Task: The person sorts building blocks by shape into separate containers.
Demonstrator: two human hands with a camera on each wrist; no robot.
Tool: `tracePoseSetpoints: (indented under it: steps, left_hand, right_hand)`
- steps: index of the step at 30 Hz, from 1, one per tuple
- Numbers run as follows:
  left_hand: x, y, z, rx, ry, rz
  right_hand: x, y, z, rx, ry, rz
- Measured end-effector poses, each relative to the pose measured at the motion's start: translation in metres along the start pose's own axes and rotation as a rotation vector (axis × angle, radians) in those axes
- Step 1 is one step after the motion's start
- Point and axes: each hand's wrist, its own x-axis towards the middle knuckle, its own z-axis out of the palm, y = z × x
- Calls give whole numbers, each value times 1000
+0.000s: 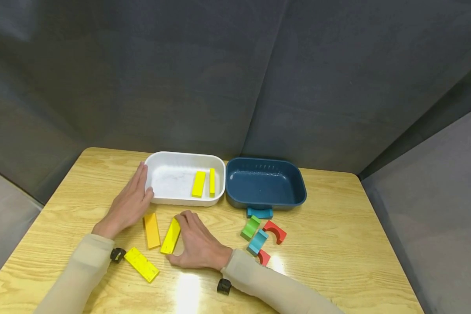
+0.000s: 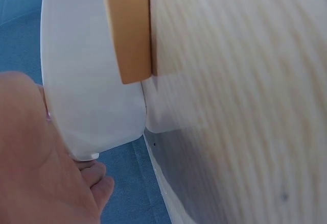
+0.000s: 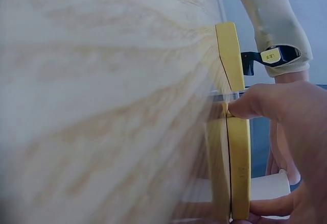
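My right hand (image 1: 202,245) grips a yellow rectangular block (image 1: 170,236) lengthwise on the table, thumb at the near end and fingers at the far end. In the right wrist view the thumb (image 3: 255,101) meets that block's end. Straight fingers of my left hand (image 1: 128,203) lie along the left side of a white tray (image 1: 166,183), the thumb at its front corner. Two yellow blocks, one lying flat (image 1: 198,184) and one narrower-looking (image 1: 212,182), are in the tray's right part. An orange block (image 1: 152,231) lies between my hands, and another yellow block (image 1: 141,264) lies nearer me.
A dark blue tray (image 1: 263,183) stands right beside the white one. In front of it are a blue arch (image 1: 260,213), a green arch (image 1: 250,227), a light blue arch (image 1: 257,242) and two red ones (image 1: 276,230). Dark fabric (image 1: 172,78) rises behind the table.
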Motion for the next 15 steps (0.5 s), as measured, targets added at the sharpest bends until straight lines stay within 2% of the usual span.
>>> tracePoseSetpoints:
  steps: [15]
  left_hand:
    - [0, 0, 0, -3, -11, 0]
  right_hand:
    - [-7, 2, -15, 29, 11, -44]
